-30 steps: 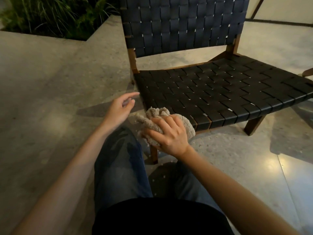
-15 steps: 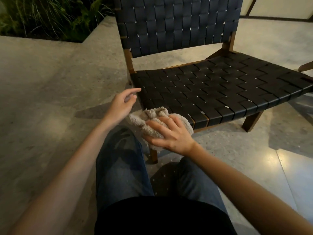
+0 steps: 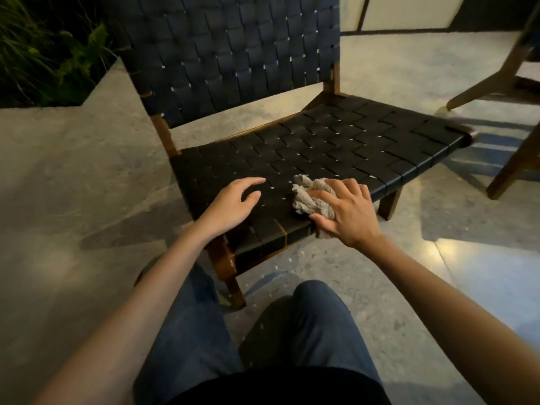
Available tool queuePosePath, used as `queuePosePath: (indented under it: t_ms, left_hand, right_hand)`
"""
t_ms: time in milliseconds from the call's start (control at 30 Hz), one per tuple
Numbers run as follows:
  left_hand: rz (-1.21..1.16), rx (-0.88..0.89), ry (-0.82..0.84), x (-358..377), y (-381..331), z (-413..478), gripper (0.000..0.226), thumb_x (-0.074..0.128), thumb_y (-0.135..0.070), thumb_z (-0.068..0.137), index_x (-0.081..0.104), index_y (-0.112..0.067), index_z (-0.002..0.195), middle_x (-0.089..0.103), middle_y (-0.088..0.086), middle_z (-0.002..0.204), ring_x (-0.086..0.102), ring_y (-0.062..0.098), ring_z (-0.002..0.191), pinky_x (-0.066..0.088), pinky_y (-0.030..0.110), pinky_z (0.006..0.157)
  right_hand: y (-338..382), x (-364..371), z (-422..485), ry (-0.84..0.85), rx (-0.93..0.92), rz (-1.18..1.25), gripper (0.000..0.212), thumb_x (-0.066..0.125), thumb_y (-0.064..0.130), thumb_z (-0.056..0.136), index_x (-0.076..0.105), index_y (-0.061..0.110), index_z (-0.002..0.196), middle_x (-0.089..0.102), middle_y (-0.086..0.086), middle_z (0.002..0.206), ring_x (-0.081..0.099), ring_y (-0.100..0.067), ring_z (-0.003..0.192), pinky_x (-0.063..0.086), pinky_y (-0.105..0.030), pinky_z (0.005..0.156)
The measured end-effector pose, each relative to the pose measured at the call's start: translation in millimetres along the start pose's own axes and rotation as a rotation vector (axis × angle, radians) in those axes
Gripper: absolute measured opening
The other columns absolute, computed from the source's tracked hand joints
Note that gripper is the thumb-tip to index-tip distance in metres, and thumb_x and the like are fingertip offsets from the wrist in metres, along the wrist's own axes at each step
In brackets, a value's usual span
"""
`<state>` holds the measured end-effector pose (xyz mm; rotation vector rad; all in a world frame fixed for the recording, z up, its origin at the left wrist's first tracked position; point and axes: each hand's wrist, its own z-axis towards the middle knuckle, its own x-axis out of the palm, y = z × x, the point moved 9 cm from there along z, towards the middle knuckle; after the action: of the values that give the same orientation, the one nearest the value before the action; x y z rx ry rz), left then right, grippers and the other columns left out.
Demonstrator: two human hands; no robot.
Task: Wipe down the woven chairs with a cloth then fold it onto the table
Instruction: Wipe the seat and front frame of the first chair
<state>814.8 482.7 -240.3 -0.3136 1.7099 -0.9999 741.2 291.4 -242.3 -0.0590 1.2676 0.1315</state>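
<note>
The cloth (image 3: 312,197) lies on the chair (image 3: 321,147) seat's front edge, right of the left hand (image 3: 230,204).

nubby terry cloth (image 3: 314,197), matt woven-strap chair (image 3: 336,141) on wood, glossy floor (image 3: 482,273).

— What is the floor (image 3: 73,176) like?
— Grey speckled stone, polished. A thin joint line (image 3: 455,287) runs through it on the right, and a bright patch of light (image 3: 451,249) is reflected there.
— And beyond it?
— Green plants (image 3: 38,54) fill the far left corner, in shadow. At the far right stand pale wall panels (image 3: 406,11), split by a dark upright.
</note>
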Motion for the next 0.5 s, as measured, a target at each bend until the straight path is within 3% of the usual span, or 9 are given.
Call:
queuePosePath:
  t_ms: [200, 367, 500]
  left_hand:
    - [0.075, 0.026, 0.24, 71.6, -38.0, 52.1, 0.042, 0.047, -0.028, 0.098, 0.042, -0.032, 0.139, 0.036, -0.005, 0.148, 0.031, 0.012, 0.137, 0.027, 0.026, 0.104]
    - [0.117, 0.081, 0.348, 126.0, -81.0, 90.6, 0.047, 0.042, -0.031, 0.1, 0.031, -0.031, 0.145, 0.018, -0.004, 0.157, 0.01, 0.016, 0.145, 0.014, 0.042, 0.116]
    - [0.211, 0.104, 0.444, 170.9, -107.6, 114.0, 0.051, 0.034, -0.044, 0.099, 0.02, -0.037, 0.148, 0.006, -0.007, 0.159, -0.005, 0.022, 0.146, -0.002, 0.049, 0.115]
  right_hand:
    - [-117.2, -4.6, -2.6, -0.026, 0.458, -0.034, 0.063, 0.006, 0.062, 0.09, 0.049, 0.035, 0.127, 0.038, -0.002, 0.133, 0.031, -0.026, 0.114, 0.027, -0.039, 0.09]
    - [-193.2, -3.5, -1.3, -0.02, 0.672, -0.042, 0.044, 0.019, 0.056, 0.097, 0.04, 0.041, 0.133, 0.016, -0.003, 0.152, 0.021, -0.033, 0.126, 0.024, -0.046, 0.1]
    - [-229.0, -10.3, -2.2, -0.095, 0.801, -0.078, 0.043, 0.025, 0.053, 0.098, 0.034, 0.04, 0.138, 0.007, -0.005, 0.155, 0.017, -0.034, 0.128, 0.018, -0.046, 0.103]
